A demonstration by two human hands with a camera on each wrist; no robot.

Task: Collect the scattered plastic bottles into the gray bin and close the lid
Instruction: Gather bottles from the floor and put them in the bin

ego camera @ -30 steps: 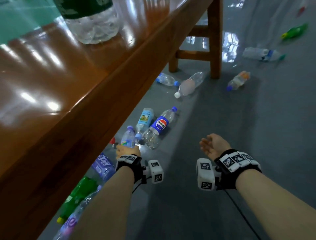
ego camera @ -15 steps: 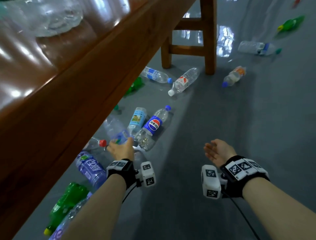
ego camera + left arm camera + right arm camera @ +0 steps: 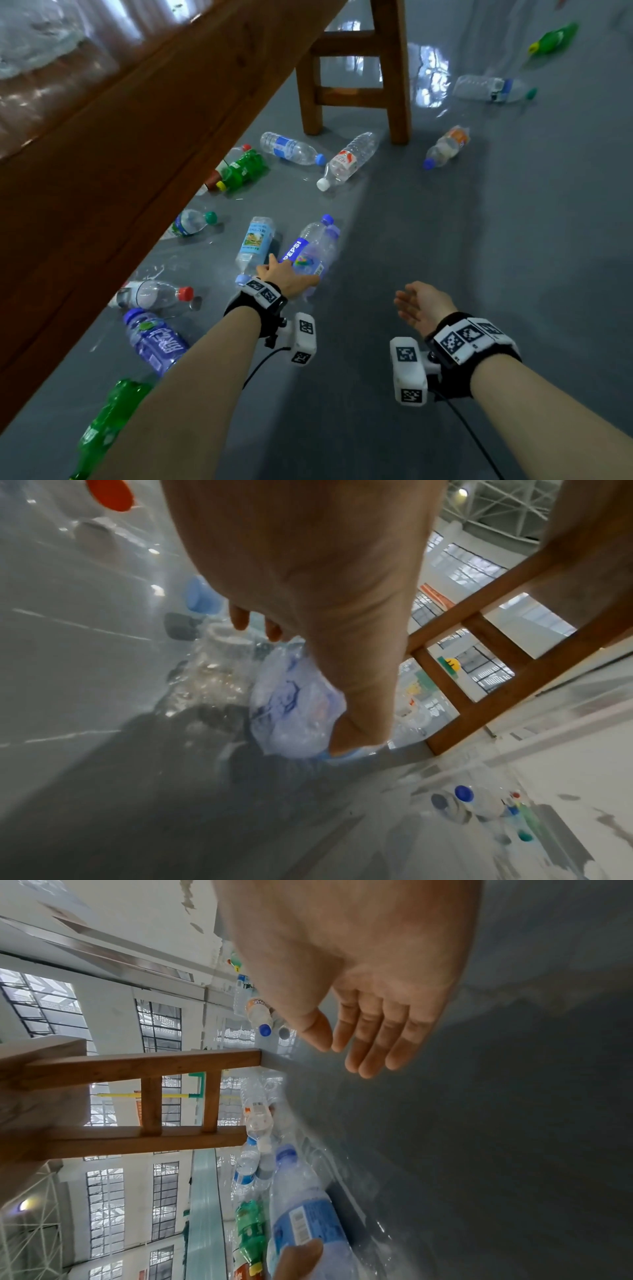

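Clear bottle (image 3: 313,262) gripped in left hand (image 3: 286,278), just above floor (image 3: 445,257), beside Pepsi bottle (image 3: 294,250). Right hand (image 3: 423,303) spread, empty. Many bottles lie scattered near and far; bin not in view. Collection barely begun, lid step pending.

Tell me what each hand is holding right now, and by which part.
The left hand grips a clear, pale-blue-labelled bottle round its lower body, near the base. The right hand is open and holds nothing.
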